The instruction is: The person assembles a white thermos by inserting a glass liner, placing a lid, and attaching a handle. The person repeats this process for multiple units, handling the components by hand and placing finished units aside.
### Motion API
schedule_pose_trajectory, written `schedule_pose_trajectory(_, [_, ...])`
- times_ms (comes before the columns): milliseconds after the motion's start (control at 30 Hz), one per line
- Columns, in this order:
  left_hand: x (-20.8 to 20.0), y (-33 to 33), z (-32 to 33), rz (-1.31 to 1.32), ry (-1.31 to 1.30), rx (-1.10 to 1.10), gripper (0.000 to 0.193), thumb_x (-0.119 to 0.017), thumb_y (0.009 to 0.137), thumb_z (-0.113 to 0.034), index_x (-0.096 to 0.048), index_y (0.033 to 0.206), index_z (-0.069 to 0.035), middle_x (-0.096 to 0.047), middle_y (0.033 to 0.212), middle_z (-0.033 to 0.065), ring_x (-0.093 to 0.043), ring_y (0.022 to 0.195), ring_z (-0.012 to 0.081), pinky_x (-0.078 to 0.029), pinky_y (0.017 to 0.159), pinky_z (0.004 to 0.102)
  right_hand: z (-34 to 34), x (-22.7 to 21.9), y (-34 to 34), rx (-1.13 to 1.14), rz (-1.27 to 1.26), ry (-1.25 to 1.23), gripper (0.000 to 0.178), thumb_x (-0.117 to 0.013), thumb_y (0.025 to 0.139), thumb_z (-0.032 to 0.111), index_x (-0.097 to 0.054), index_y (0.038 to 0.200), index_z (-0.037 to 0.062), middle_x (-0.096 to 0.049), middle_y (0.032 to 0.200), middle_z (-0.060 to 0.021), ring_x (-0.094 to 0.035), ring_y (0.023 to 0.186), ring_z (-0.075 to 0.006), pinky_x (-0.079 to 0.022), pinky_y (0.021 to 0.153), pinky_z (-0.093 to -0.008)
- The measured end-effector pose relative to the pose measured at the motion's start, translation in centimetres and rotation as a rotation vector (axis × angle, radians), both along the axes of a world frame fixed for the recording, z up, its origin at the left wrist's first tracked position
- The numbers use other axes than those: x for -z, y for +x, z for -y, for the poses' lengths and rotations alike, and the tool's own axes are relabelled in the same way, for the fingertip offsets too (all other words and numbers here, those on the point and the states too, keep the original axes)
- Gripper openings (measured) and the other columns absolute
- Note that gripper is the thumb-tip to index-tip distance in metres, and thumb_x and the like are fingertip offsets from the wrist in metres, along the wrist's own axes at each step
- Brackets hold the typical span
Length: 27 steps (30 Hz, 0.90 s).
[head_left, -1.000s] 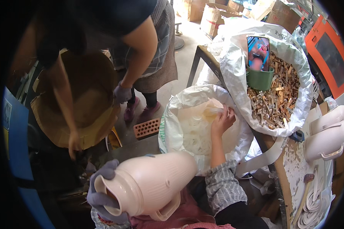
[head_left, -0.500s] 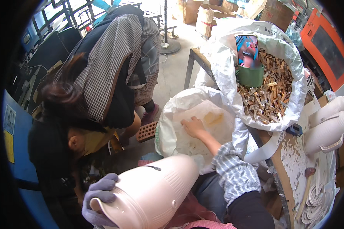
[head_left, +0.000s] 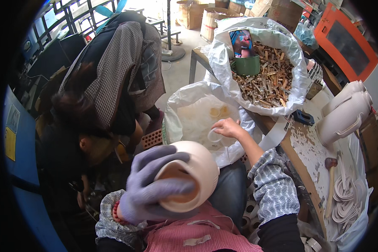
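My left hand (head_left: pixel 145 180), in a grey-purple glove, grips a cream plastic jug body (head_left: pixel 206 166) around its spouted rim. The jug's wide, lipped mouth faces up towards me over my lap. My bare right hand (head_left: pixel 228 127) is closed on a pale, see-through ring (head_left: pixel 213 135), pinched at its edge. This hand hovers above an open white sack (head_left: pixel 174 122). Inside the sack lie pale pieces too blurred to make out singly, and a couple of yellowish rings (head_left: pixel 218 111).
A second sack (head_left: pixel 298 90) holds small brown strips, a green mug (head_left: pixel 245 65) and a phone (head_left: pixel 242 43). On the right bench stand similar cream jugs (head_left: pixel 342 117), a mallet (head_left: pixel 330 168) and coiled pale strips (head_left: pixel 344 197). A person (head_left: pixel 113 75) bends at left, beside a perforated brick (head_left: pixel 152 139).
The jug has swung from lying lengthwise, base away, to mouth-up in front of me. My right hand has come up from the sack's contents, now with a ring. The view has shifted.
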<state>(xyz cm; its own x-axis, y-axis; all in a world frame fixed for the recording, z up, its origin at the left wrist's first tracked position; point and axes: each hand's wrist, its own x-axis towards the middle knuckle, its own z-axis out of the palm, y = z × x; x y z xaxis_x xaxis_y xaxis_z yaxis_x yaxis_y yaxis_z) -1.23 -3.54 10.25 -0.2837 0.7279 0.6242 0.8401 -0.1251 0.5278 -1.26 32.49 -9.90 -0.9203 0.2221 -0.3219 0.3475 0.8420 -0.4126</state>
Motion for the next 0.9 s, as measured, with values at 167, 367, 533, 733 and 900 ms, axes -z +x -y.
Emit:
schedule_pose_trajectory(167, [3.1,1.3,-3.4,-0.057,-0.054,0.004,0.079,-0.085,0.062,-0.032,-0.054,0.131,-0.008,-0.062,0.12,0.0101,-0.057,0.112,0.0299,-0.042,0.095,0.0406,0.6,-0.3,1.9,0.044,0.101,0.147,0.031,-0.06,0.089,0.034,-0.068,0.116,0.0217,-0.068,0.113,-0.0084,-0.061,0.109,-0.0293,-0.039,0.093,-0.0649])
schedule_pose_trajectory(367, [3.3,1.6,-4.3,-0.173,0.015,-0.024,0.086,-0.082,0.065,-0.037,-0.047,0.139,-0.01,-0.06,0.119,0.012,-0.06,0.108,0.0301,-0.048,0.091,0.0407,5.1,-14.1,8.4,0.324,-0.537,-0.777,0.027,-0.053,0.092,0.012,-0.066,0.113,0.0007,-0.068,0.087,-0.0021,-0.062,0.076,-0.0141,-0.05,0.071,-0.0291])
schedule_pose_trajectory(533, [1.5,1.3,-5.6,-0.475,-0.126,0.044,0.066,-0.076,0.07,-0.039,-0.055,0.128,-0.014,-0.06,0.111,0.014,-0.065,0.091,0.0275,-0.054,0.077,0.0364,10.7,-19.9,13.1,0.116,-0.641,-0.757,0.035,-0.055,0.086,0.005,-0.061,0.121,0.0007,-0.061,0.085,0.0027,-0.051,0.07,-0.0004,-0.041,0.06,-0.0177])
schedule_pose_trajectory(733, [2.6,0.9,-6.3,-0.457,0.021,0.036,0.056,-0.074,0.073,-0.045,-0.06,0.116,-0.013,-0.061,0.108,0.0141,-0.066,0.084,0.0266,-0.054,0.07,0.0339,9.5,-20.7,16.1,0.308,-0.703,-1.025,0.027,-0.061,0.089,0.01,-0.055,0.114,0.0029,-0.051,0.07,0.0054,-0.043,0.058,-0.0007,-0.033,0.051,-0.0168])
schedule_pose_trajectory(900, [1.7,1.0,-6.3,-0.572,-0.131,0.046,0.056,-0.073,0.072,-0.046,-0.06,0.12,-0.019,-0.058,0.104,0.0112,-0.065,0.083,0.0247,-0.055,0.07,0.0338,12.2,-20.4,14.6,0.142,-0.64,-0.849,0.017,-0.06,0.093,0.015,-0.062,0.103,0.0021,-0.055,0.074,0.0046,-0.048,0.064,-0.0015,-0.038,0.057,-0.0179])
